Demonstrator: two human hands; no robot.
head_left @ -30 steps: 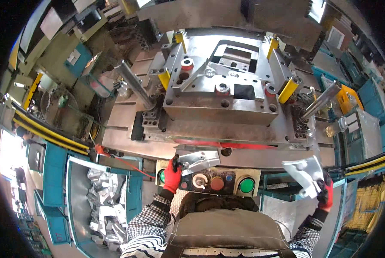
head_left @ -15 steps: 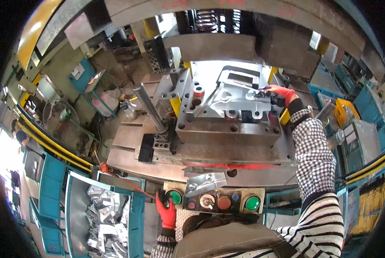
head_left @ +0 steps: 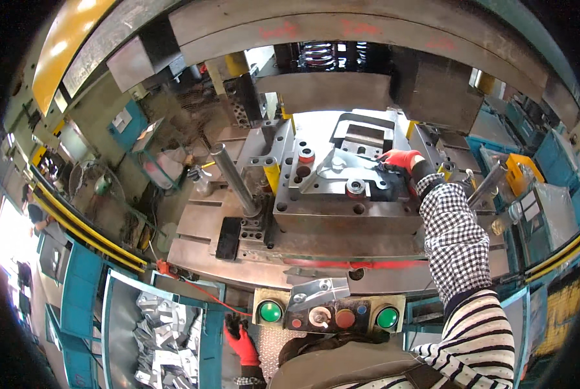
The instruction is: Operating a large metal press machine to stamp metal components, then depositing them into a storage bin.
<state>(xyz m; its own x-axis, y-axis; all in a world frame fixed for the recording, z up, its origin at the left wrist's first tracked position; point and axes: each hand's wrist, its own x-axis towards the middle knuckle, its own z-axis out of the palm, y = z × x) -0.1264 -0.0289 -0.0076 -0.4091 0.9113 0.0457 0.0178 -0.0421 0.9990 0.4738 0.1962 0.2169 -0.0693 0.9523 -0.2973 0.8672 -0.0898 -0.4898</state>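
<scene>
My right hand (head_left: 400, 161), in a red glove with dark fingertips, is closed on the right end of a silver stamped sheet-metal part (head_left: 342, 170). That part sits tilted over the steel die block (head_left: 348, 220), and my fingers partly hide its end. My left hand (head_left: 241, 343), gloved the same way, hangs beside the left end of the button box with its fingers apart and nothing in them. A second stamped metal part (head_left: 312, 295) rests across the button box (head_left: 361, 314), between its two green buttons.
Upright steel guide posts stand left (head_left: 235, 178) and right (head_left: 487, 185) of the die. The press ram (head_left: 329, 91) hangs above. A blue-framed bin (head_left: 205, 350) full of metal pieces (head_left: 163, 337) is at lower left. A red cord (head_left: 212, 295) runs toward the button box.
My left hand has come off the left green button, down and to the left. My right hand has shifted left with the metal part, which has moved and turned on the die. The view has shifted slightly.
</scene>
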